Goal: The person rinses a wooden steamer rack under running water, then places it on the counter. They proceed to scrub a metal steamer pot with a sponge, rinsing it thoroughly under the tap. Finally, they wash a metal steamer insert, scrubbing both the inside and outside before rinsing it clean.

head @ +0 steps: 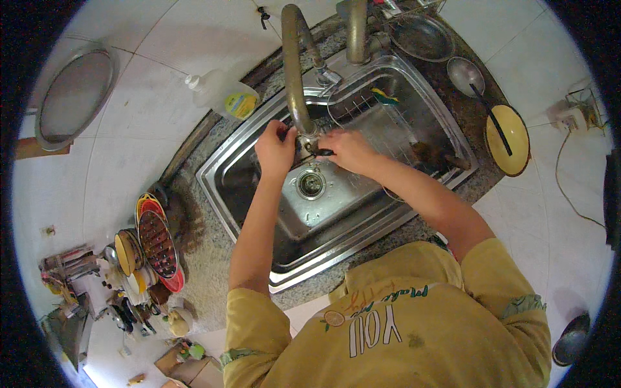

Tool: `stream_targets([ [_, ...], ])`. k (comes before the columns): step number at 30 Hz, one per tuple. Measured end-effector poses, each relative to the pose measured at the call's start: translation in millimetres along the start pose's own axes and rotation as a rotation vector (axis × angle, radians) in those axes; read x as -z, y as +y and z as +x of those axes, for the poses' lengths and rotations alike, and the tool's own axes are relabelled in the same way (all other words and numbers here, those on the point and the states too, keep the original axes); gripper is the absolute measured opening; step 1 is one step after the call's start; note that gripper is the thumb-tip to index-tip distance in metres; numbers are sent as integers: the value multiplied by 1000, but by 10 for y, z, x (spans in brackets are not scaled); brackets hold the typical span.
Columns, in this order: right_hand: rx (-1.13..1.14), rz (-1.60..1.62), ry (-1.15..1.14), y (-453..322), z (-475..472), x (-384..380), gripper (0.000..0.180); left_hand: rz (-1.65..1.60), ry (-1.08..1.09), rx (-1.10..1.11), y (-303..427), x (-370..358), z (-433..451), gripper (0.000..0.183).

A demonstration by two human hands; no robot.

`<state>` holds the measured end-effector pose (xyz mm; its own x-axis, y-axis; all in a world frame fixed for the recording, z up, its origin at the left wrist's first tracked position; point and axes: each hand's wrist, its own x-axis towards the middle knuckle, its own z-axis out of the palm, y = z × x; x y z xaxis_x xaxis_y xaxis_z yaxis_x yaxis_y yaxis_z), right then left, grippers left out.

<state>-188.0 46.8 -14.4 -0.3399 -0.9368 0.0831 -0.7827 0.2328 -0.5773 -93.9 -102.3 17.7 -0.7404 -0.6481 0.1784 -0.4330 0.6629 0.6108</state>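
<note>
Both hands are over the steel sink, one on each side of the curved faucet's spout end. My left hand has thumb and fingers pinched close together left of the spout; whether anything is between them is not clear. My right hand is curled just right of the spout, on a small dark object, partly hidden by the fingers, that I cannot identify. A round metal drain strainer lies below the hands in the basin.
A wire rack and a yellow-green sponge are in the sink's right part. A plastic bottle stands behind. A pan, a ladle and a yellow bowl are at the right; baskets stand at the left.
</note>
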Motion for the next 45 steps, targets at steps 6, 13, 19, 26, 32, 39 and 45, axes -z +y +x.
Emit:
stream_targets([
  [6,-172,-85,291,7,-21,51,37,-205,-3,73,-23,78,-365,17],
  [13,-433,199,97,-181,255,22,53,-437,173,120,-198,173,-516,12],
  [19,-756,985,-189,87,471,-108,30,-352,171,158,-206,191,-627,12],
  [26,-1335,1739,148,-38,356,-340,10,-413,242,135,-233,158,-843,12],
  [32,-1337,1993,48,30,269,-483,11,-469,353,236,-183,248,-1054,11],
  [39,-969,1831,-66,-254,272,10,12,-795,538,282,-238,583,-1330,13],
  [45,-730,1459,-147,-226,41,247,20,-655,419,325,-228,513,-1395,12],
])
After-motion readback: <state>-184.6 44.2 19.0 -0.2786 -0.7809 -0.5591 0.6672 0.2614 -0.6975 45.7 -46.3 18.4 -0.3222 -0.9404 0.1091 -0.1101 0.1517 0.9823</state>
